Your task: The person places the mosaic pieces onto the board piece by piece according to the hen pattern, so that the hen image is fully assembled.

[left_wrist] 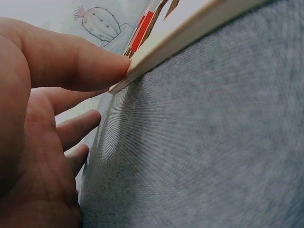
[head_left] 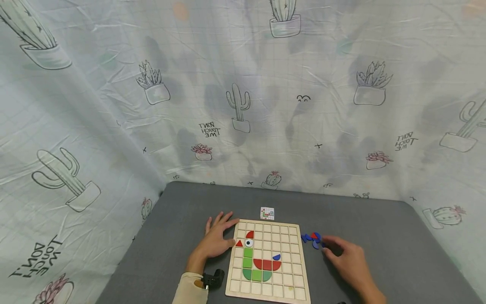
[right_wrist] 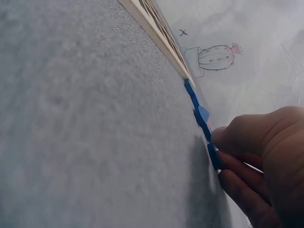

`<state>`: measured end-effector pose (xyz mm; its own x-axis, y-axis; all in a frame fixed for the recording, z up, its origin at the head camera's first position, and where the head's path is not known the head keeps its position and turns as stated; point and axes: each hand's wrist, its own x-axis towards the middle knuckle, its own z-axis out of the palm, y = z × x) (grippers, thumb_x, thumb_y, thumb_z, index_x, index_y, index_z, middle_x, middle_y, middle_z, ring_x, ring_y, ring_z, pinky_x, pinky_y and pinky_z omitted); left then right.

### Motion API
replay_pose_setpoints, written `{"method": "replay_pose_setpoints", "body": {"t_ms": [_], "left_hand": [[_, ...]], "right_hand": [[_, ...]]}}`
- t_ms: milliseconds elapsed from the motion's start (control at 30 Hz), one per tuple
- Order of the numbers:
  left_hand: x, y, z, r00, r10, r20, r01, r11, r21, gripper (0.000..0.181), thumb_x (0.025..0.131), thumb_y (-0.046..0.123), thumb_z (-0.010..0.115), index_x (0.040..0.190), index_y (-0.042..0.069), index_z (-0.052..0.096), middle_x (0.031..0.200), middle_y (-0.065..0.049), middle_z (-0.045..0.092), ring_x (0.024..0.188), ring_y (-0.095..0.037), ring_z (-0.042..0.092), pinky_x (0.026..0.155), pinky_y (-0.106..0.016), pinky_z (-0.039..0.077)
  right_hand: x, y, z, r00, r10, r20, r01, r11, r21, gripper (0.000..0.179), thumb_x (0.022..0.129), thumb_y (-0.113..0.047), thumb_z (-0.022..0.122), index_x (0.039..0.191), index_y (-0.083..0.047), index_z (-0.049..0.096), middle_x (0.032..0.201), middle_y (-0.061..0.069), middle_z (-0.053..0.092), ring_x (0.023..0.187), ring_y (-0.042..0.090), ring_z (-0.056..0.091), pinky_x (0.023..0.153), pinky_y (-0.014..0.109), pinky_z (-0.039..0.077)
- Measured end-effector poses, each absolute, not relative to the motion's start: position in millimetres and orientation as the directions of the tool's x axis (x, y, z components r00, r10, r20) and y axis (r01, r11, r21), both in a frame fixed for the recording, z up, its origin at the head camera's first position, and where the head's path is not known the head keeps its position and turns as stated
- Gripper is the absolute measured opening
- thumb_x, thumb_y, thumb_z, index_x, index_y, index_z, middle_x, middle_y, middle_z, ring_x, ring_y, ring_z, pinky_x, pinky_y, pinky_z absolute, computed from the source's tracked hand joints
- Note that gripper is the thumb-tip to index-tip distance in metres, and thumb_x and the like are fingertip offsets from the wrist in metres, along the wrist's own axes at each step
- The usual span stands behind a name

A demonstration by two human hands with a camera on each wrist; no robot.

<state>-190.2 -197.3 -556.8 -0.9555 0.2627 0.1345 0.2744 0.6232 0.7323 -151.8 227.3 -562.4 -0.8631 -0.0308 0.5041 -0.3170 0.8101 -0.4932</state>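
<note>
A wooden grid board (head_left: 282, 291) lies on the grey table. On it are red, green and white shaped pieces, with a blue piece (head_left: 276, 257) above the red row. My left hand (head_left: 215, 240) steadies the board's left side, its thumb at the edge and index finger by the far corner, other fingers spread. Right of the board my right hand (head_left: 347, 257) has thumb and fingertips around a blue piece (right_wrist: 213, 156) at the end of a cluster. Blue pieces and a red one (head_left: 313, 236) make up that cluster, next to the board's right edge.
A small pattern card (head_left: 267, 213) lies just beyond the board's far edge. White fabric with cactus drawings (head_left: 239, 105) hangs behind and beside the table (head_left: 182, 202). A black wrist camera (head_left: 214, 278) is strapped near the left sleeve (head_left: 191, 289).
</note>
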Motion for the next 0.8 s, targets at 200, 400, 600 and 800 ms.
{"method": "replay_pose_setpoints", "body": {"t_ms": [200,400,600,800], "left_hand": [[-189,-197,-556,-0.956,0.262,0.131,0.271,0.623,0.734,0.067,0.087,0.003,0.076,0.153,0.008,0.065,0.174,-0.022,0.04,0.167,-0.052,0.019,0.131,-0.074,-0.004],[-190,-197,-557,-0.955,0.268,0.126,0.272,0.627,0.73,0.066,0.089,0.003,0.077,0.153,0.007,0.064,0.174,-0.023,0.04,0.167,-0.051,0.019,0.131,-0.074,-0.004],[-191,-197,-558,-0.955,0.268,0.129,0.275,0.633,0.723,0.066,0.089,0.004,0.077,0.154,0.008,0.064,0.174,-0.022,0.04,0.167,-0.051,0.019,0.131,-0.074,-0.004],[-191,-198,-558,-0.955,0.268,0.125,0.273,0.633,0.725,0.066,0.09,0.004,0.076,0.154,0.007,0.063,0.175,-0.022,0.039,0.167,-0.05,0.019,0.131,-0.073,-0.004]], "right_hand": [[-158,224,-567,-0.823,-0.064,0.565,-0.39,0.787,-0.478,0.04,0.073,0.005,0.095,0.104,-0.018,0.086,0.097,-0.006,0.085,0.09,0.014,0.081,0.082,0.003,0.049],[-156,224,-567,-0.819,-0.056,0.571,-0.379,0.801,-0.464,0.042,0.071,0.008,0.094,0.101,-0.02,0.087,0.094,-0.01,0.084,0.089,0.009,0.079,0.082,0.003,0.049],[-151,215,-555,-0.826,-0.108,0.554,-0.427,0.761,-0.488,0.043,0.073,0.009,0.093,0.102,-0.022,0.087,0.093,-0.016,0.083,0.091,0.006,0.079,0.087,0.001,0.047],[-152,198,-546,-0.803,-0.215,0.557,-0.533,0.677,-0.507,0.043,0.074,0.012,0.092,0.099,-0.022,0.086,0.095,-0.015,0.082,0.091,0.0,0.076,0.083,0.007,0.054]]}}
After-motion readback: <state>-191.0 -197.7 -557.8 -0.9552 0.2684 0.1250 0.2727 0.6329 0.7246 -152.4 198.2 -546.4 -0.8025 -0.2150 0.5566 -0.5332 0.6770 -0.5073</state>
